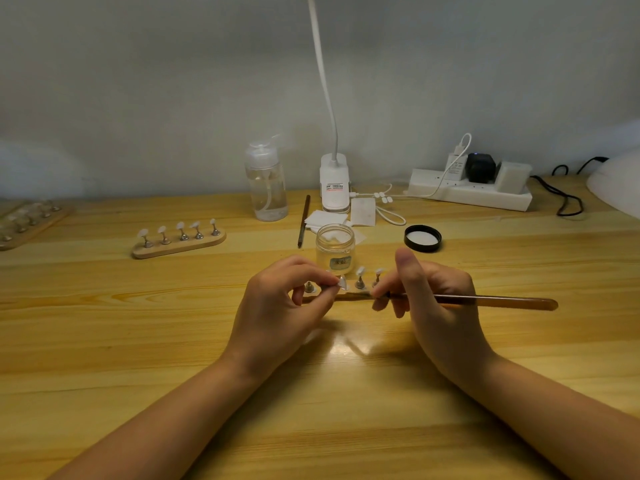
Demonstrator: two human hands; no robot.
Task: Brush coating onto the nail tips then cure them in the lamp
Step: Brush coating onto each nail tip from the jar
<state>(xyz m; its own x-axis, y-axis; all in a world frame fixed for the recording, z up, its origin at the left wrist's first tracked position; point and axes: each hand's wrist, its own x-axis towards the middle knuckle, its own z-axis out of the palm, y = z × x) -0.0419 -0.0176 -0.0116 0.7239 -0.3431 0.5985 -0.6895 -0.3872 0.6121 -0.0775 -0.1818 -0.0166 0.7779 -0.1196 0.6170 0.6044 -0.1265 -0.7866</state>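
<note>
the left hand (pixel 277 299) is pinched narrow, thumb and forefinger closed on one nail tip (pixel 342 282) at the left end of the near wooden holder (pixel 341 296), which lies just beyond both hands at twelve o'clock. the right hand (pixel 429 299) is wrapped around the brush (pixel 485 301), whose handle runs out toward three o'clock while its dark bristle end points toward nine o'clock, just beside the pinched tip. two more nail tips (pixel 361 271) stand upright on their metal posts between the hands. the risk from here looks plain: the pinched tip is small and slick, and a sideways push from the bristles could twist it off its post or smear coating onto the fingertips; too loaded a brush could pool gel at the tip's edge. the open glass jar (pixel 336 249) stands close behind the holder, so a lifted wrist or the swinging brush handle might knock it over. that jar holds a clear, pale coating low inside, and its black lid (pixel 423 238) lies inner side up near two o'clock. the pump bottle (pixel 266 183) at eleven o'clock is about half full of clear liquid. a second holder (pixel 179 241) with five tips waits at ten o'clock. a white dome (pixel 616 181) at the three o'clock edge may be the lamp; i cannot tell.
</note>
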